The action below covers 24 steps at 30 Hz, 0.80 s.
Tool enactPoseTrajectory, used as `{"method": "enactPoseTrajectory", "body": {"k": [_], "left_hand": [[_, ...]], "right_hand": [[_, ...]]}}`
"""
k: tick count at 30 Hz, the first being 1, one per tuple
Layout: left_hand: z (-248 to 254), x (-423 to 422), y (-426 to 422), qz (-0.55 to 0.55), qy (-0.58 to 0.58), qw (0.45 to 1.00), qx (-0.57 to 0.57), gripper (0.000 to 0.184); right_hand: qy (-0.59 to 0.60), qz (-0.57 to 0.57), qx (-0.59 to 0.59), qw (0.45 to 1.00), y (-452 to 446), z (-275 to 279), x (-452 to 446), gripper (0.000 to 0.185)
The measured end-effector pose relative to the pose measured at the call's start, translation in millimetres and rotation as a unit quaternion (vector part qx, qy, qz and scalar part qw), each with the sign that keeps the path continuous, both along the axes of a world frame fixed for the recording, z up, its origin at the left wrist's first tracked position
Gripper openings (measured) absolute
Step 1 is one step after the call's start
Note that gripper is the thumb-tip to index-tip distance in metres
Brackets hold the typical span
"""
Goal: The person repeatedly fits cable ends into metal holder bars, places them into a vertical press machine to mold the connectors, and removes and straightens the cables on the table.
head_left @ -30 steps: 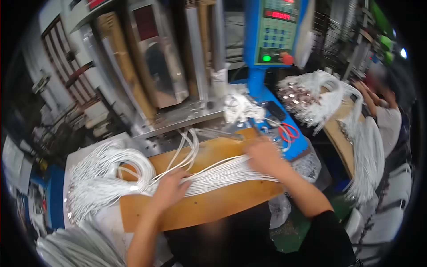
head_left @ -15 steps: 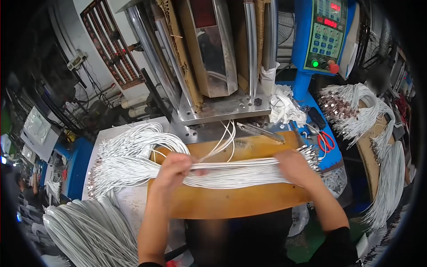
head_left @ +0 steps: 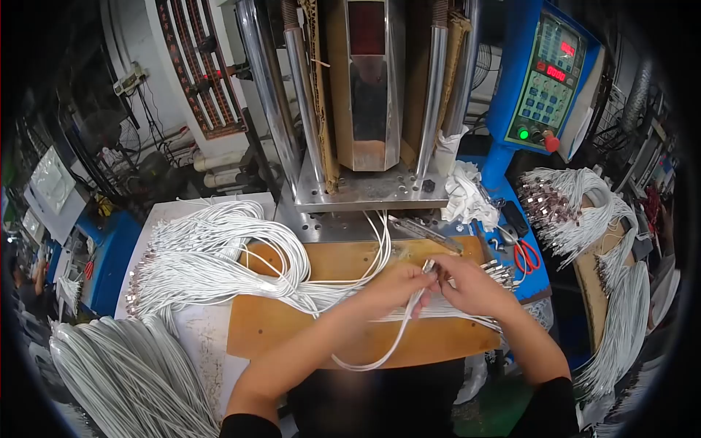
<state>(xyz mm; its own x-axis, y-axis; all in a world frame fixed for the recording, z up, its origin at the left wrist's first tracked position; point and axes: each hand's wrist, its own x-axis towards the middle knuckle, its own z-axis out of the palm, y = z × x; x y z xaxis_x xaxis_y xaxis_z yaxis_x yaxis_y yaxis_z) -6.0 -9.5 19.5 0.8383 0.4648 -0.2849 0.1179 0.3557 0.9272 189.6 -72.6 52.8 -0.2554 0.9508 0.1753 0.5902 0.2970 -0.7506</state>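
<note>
Moved hands: half a second ago they stood apart along the bundle; now they meet over its right part, fingertips together.
Left hand: thumb and fingers pinch a white cable near its end.
Right hand: fingers are curled in at the same end; whether they grip it or only touch it, I cannot tell.
Cable end: a small tip shows between the two hands; its shape is mostly covered by fingers.
Cable loop: it hangs below the left hand, over the front edge of the brown board, then passes out of sight behind the left forearm.
Bundle: it lies across the board, its middle hidden by the left forearm and both hands; connectors show at the right, too small to make out singly.
Coiled cables: on the left, with the outer ends blurring together.
Press: behind the board, top cut off by the frame.
Control panel: green light lit, red digits hard to read.
Grey coil: lower left, cut off below.
</note>
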Motion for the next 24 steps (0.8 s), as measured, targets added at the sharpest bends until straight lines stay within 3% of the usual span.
{"method": "enactPoseTrajectory", "body": {"k": [2,4,5,7,8,12,13,15,16,19,24], "left_hand": [[-1,2,18,-0.014,-0.007,0.999,0.032,0.028],[-8,4,29,0.050,0.017,0.995,0.089,0.029],[-12,4,31,0.082,0.030,0.990,0.115,0.030],[-20,0,33,0.081,-0.007,0.993,0.083,0.029],[-23,-2,34,0.085,-0.046,0.994,0.052,0.029],[-19,2,30,0.123,-0.082,0.988,-0.038,0.026],[-21,4,29,0.137,-0.081,0.985,-0.070,0.024],[-33,7,25,0.133,-0.064,0.988,-0.050,0.022],[-35,8,29,0.130,-0.051,0.990,-0.013,0.020],[-37,11,34,0.123,-0.021,0.991,0.043,0.015],[-28,18,27,0.086,0.022,0.989,0.114,0.012]], "right_hand": [[-0.085,-0.048,0.085,0.992,27,-11,9,0.033],[-0.126,-0.077,0.122,0.981,46,-38,16,0.034],[-0.212,-0.107,0.143,0.961,56,-60,20,0.035],[-0.382,-0.163,0.180,0.892,68,-78,22,0.039],[-0.385,-0.166,0.177,0.891,68,-82,30,0.039],[-0.284,-0.076,0.034,0.955,69,-46,31,0.036],[-0.168,-0.085,-0.046,0.981,69,-47,31,0.034],[0.069,-0.091,-0.208,0.971,65,-55,28,0.030],[0.068,-0.089,-0.210,0.971,64,-56,26,0.030],[0.295,-0.130,-0.239,0.916,47,-64,22,0.022],[0.293,-0.107,-0.174,0.934,42,-72,19,0.025]]}}
